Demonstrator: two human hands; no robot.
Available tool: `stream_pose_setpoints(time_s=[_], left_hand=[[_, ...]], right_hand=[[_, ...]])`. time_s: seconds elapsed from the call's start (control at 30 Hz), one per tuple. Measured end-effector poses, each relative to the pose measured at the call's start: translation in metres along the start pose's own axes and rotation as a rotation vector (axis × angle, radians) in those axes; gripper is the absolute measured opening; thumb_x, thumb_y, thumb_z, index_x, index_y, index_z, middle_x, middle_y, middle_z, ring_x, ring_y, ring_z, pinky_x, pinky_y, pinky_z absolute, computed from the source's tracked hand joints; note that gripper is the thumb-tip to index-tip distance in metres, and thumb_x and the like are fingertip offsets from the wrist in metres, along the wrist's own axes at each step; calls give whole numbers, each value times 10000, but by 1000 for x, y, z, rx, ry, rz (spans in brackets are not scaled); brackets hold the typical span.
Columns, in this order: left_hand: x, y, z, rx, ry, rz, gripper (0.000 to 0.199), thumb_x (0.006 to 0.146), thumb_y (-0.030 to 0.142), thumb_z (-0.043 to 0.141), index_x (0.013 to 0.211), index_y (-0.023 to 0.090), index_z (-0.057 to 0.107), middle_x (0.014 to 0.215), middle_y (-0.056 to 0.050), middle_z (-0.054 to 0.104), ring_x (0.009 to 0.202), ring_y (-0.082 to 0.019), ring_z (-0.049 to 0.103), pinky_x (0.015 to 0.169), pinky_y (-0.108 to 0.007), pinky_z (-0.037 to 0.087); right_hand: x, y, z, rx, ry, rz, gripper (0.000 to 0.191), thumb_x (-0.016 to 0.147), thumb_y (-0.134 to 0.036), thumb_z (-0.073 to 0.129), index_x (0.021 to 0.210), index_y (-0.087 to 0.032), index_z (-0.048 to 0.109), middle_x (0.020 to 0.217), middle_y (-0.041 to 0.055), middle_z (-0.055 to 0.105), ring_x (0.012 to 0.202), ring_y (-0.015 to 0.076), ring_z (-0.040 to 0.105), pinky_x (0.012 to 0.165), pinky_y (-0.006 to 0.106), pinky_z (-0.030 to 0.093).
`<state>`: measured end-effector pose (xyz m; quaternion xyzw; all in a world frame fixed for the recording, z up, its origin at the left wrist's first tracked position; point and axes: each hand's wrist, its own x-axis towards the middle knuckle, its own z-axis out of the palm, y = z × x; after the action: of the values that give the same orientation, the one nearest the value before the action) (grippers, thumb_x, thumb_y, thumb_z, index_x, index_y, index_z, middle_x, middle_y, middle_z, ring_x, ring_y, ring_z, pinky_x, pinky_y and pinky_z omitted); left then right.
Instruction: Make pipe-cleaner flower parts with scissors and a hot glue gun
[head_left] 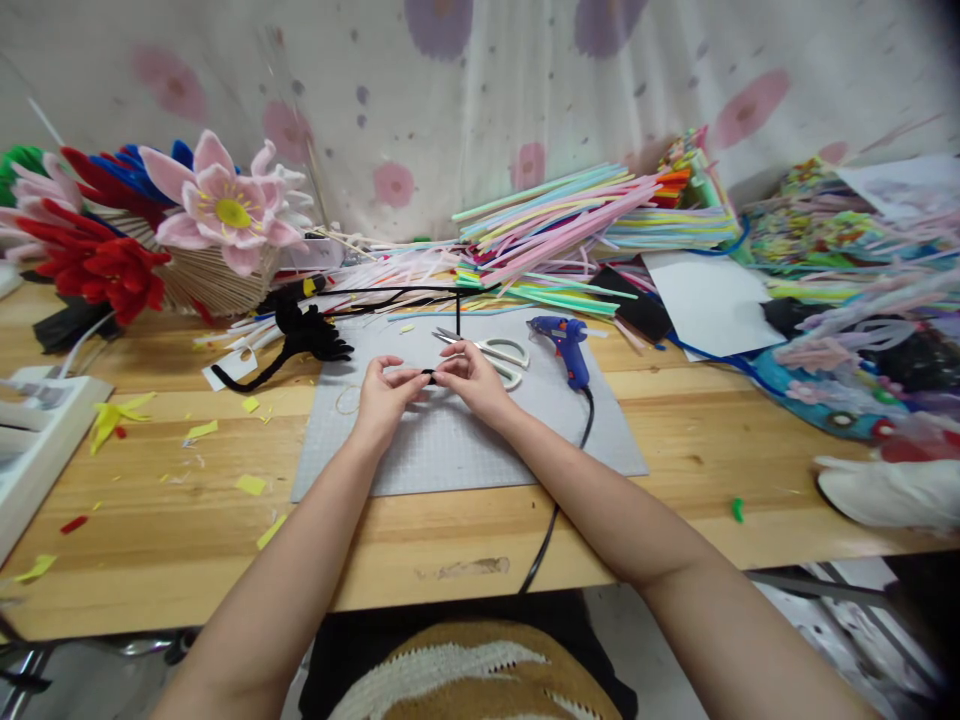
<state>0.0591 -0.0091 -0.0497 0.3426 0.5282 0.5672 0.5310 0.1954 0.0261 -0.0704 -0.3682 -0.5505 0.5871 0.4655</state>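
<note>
Over the grey cutting mat (pixel 465 460), my left hand (pixel 387 395) and my right hand (pixel 474 380) meet fingertip to fingertip. Both pinch a short piece of black pipe cleaner (pixel 429 376), mostly hidden by the fingers. A thin black strip (pixel 458 312) rises behind my right hand; whether it joins the held piece, I cannot tell. White-handled scissors (pixel 504 352) lie on the mat just behind and right of my right hand. A blue glue gun (pixel 562 345) rests farther right, its cord running to the table's front edge. Left of the mat sits a black fuzzy shape (pixel 311 330) with a curved stem.
Fuzzy flowers, one pink (pixel 217 205) and one red (pixel 105 265), stand at the back left. Bundles of coloured pipe cleaners (pixel 570 215) fill the back. Yellow scraps (pixel 251 485) dot the left side. A white sheet (pixel 709 305) and a white shoe-like item (pixel 889 490) lie right.
</note>
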Motion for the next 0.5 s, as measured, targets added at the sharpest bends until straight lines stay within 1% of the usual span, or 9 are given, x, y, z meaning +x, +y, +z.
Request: stream_pose_setpoints(time_s=[0.13,0.23,0.37,0.5], left_hand=[[-2,4,-1,-5,-46,-32,492,561,236,737,938,179,426,759,-20,656,669,-155,649,535,-252,517],[-3,5,1,-17,-49,-34,463,586,259,718,925,186,412,772,-29,661,698,-170,658,544,-264,521],[-3,-1,3,22,-30,28,537,508,217,758,895,194,386,702,23,635,629,-142,639,542,-254,514],[-2,-5,4,52,-5,36,546,501,193,749,857,205,336,667,54,626,541,-104,606,531,-239,501]], right_hand=[[1,-1,-4,40,20,4,388,592,-314,690,862,-223,427,667,-59,575,606,98,539,657,269,428],[1,-2,-6,54,38,14,408,573,-329,705,856,-228,429,675,-59,582,605,103,538,653,276,427],[1,-2,-6,48,33,16,398,570,-327,704,851,-221,443,665,-58,578,607,105,542,659,279,428],[0,-2,-5,72,12,35,434,560,-293,710,891,-227,438,679,-61,592,624,105,560,669,275,434]])
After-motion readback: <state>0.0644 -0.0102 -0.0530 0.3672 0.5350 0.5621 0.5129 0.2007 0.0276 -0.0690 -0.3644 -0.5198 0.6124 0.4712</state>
